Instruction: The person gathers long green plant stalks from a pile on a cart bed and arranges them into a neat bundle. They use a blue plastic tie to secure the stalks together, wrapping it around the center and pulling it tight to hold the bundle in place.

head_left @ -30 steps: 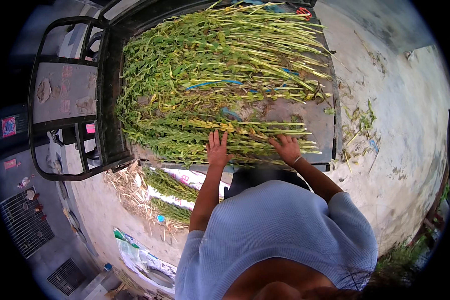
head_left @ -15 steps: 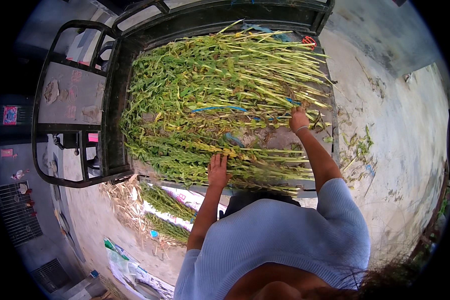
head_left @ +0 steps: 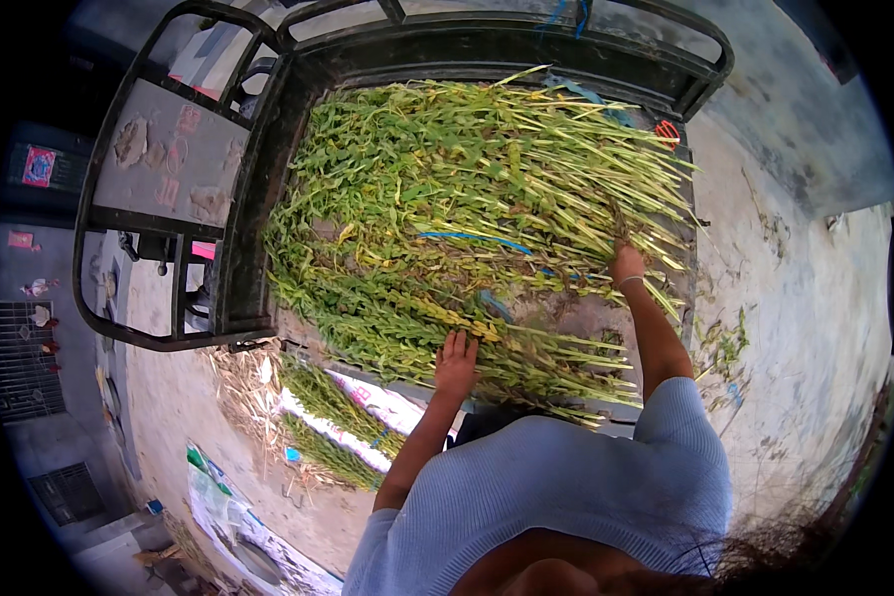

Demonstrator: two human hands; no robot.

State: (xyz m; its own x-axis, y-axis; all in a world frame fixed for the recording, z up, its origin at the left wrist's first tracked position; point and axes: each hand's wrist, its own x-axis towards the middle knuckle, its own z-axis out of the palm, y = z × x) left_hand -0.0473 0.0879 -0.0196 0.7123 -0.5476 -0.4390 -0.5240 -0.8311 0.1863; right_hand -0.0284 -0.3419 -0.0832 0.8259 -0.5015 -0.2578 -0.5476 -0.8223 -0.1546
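Cargo bed (head_left: 497, 53) at upper centre carries leafy stalks (head_left: 437, 159), stem ends (head_left: 646, 164) rightward, apparently for alignment, with the left hand (head_left: 457, 368) flat on the lower bundle (head_left: 392, 306), fingers extended, slightly parted, seemingly steadying it, and the right hand (head_left: 627, 264) at stems right of centre, its finger closure indeterminable.

the metal rail (head_left: 139, 221) looks smooth, the cloth sweater (head_left: 556, 477) ribbed.

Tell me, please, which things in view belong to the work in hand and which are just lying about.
In hand:
- near stalks, under the left hand
- far stalks, at the right hand
- cart bed, bearing both

Apparently lying about:
- dry scraps, on the ground
- green scraps, also there
- red item, on the bed
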